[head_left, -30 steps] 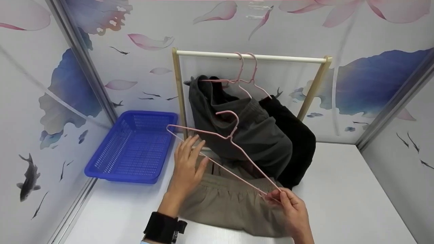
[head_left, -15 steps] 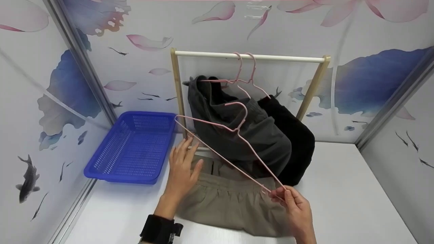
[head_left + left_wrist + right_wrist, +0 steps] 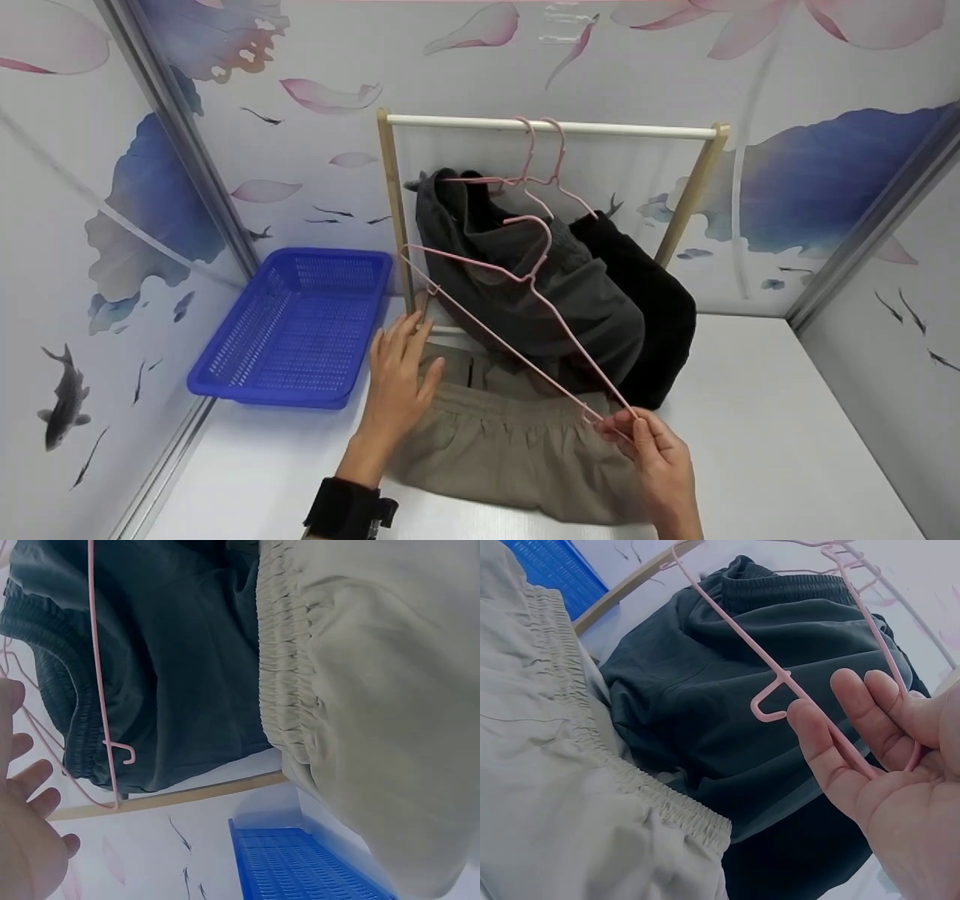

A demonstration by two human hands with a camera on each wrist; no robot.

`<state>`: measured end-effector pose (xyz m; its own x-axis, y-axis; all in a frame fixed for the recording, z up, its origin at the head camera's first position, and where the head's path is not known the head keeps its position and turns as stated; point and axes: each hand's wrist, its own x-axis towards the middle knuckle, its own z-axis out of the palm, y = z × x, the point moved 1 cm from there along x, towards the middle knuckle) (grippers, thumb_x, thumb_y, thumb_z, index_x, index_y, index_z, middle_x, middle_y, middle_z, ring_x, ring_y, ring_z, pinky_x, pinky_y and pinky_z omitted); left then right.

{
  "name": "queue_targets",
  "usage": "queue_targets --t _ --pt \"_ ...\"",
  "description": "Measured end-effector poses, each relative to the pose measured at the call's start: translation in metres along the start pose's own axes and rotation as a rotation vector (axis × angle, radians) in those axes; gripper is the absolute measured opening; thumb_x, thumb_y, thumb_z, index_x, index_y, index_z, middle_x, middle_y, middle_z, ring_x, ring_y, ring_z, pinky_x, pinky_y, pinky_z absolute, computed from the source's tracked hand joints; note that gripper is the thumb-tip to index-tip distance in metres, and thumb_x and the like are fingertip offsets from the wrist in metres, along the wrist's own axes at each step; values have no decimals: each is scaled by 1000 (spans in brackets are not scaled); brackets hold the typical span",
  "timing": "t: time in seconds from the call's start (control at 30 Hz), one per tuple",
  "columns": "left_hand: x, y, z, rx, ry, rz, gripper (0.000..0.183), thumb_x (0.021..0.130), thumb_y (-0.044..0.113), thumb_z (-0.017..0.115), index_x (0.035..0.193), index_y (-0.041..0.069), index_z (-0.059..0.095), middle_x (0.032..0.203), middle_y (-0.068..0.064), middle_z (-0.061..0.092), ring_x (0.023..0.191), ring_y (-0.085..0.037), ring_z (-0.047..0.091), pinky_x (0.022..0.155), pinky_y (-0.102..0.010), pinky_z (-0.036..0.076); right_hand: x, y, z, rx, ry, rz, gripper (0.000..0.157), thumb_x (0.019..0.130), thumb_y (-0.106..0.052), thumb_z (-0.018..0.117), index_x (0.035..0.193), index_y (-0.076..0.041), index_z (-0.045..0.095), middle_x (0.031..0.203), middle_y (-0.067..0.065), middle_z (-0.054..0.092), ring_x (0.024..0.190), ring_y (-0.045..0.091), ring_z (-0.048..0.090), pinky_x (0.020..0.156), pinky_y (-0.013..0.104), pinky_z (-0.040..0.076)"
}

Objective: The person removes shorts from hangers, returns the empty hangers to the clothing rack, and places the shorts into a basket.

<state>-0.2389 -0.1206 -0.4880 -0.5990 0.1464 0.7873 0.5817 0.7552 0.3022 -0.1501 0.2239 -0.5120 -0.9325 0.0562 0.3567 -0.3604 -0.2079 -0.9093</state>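
A pink clothes hanger (image 3: 531, 279) is held up at a slant by my right hand (image 3: 654, 457), whose thumb and fingers grip its lower right corner. In the right wrist view a small side hook (image 3: 769, 706) on the hanger's bottom bar shows near the fingertips. My left hand (image 3: 399, 382) has its fingers extended, below the hanger's left end and above the khaki elastic-waist garment (image 3: 517, 465). That garment lies on the white table, its gathered waistband facing the rack. Seen from the left wrist, the left hand (image 3: 26, 817) holds nothing.
Behind the hanger stands a rack with a white rail (image 3: 465, 122) and wooden legs. Dark grey trousers (image 3: 525, 300) and a black garment (image 3: 660, 315) hang there on pink hangers. A blue plastic basket (image 3: 300, 337) sits at the left. Printed wall panels enclose the table.
The held hanger has moved up and to the right, toward the rack. My left hand has come away from the hanger, shifting slightly left and down. The khaki garment lies as before.
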Motion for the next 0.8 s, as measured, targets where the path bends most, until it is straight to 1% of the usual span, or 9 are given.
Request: queue_targets --t 0.2,0.3,0.43,0.6,0.8 --pt "0 -1 -2 4 -9 -12 52 109 40 50 141 1 58 147 -22 53 140 -42 44 112 -70 25 0 -4 0 9 12 1 37 112 -6 37 110 29 48 99 12 76 94 19 76 84 31 60" --pt "-1 -2 -3 5 -17 -15 49 106 34 57 141 0 58 147 -22 53 140 -42 44 112 -70 25 1 -5 1 14 27 5 38 112 -8 38 109 29 48 98 12 76 94 19 76 85 31 60" --pt "-1 -2 -4 15 -25 -16 49 98 22 67 141 0 58 147 -22 52 139 -42 44 111 -72 26 1 -6 1 7 60 11 40 112 -10 38 109 29 48 97 13 76 93 19 76 84 32 60" --pt "-1 -2 -5 26 -28 -23 52 92 16 72 140 0 59 147 -21 53 139 -42 44 111 -71 27 1 -6 2 0 76 8 40 112 -10 38 110 29 49 96 15 76 91 20 76 83 32 61" --pt "-2 -3 -6 27 -33 -26 52 90 14 73 139 -1 59 147 -22 53 137 -44 46 111 -70 27 3 -9 5 -41 113 42 40 112 -12 40 110 26 51 95 12 76 90 18 77 81 30 61"
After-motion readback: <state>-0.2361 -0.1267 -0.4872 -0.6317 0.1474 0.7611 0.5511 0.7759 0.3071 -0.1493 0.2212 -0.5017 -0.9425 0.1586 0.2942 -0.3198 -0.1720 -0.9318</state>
